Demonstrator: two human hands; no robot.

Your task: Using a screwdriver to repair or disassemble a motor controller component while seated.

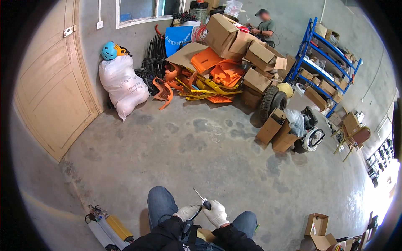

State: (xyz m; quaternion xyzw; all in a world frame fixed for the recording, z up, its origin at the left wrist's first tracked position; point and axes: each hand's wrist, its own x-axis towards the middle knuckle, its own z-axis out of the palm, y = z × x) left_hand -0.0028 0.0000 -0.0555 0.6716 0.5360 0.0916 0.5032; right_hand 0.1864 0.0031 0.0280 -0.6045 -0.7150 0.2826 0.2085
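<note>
Dark sleeves and blue-jeaned knees (161, 203) fill the bottom edge, and above them two white-gloved hands meet over the lap. Right hand (216, 213) is clenched around the black handle of a screwdriver (202, 200), whose thin metal shaft angles up and to the left, its tip free in the air over the floor. Left hand (186, 211) is closed on a black cable (191, 217) that runs down toward a dark device between the sleeves; what that device is cannot be told. Both hands touch or nearly touch at the screwdriver handle.

Just left of the knees, a yellow and grey box with loose wires (109, 228) lies on the concrete floor (201, 146). To the lower right, well apart, small open cardboard boxes (317, 230) sit near the rim.

Ahead of the hands the floor is a wide, stained, bare stretch reaching to the far wall. At its far edge stand a white sack (123, 85) with a blue helmet (109, 51) on top, a heap of orange and yellow plastic parts (209, 77), stacked cartons (247, 46) and two black tyres (272, 102). A beige door (54, 92) bounds the left side, and a blue shelf rack (326, 62) bounds the right, with more cartons and a coil of white cable (313, 138) at its foot. Another person (264, 27) sits behind the cartons.
</note>
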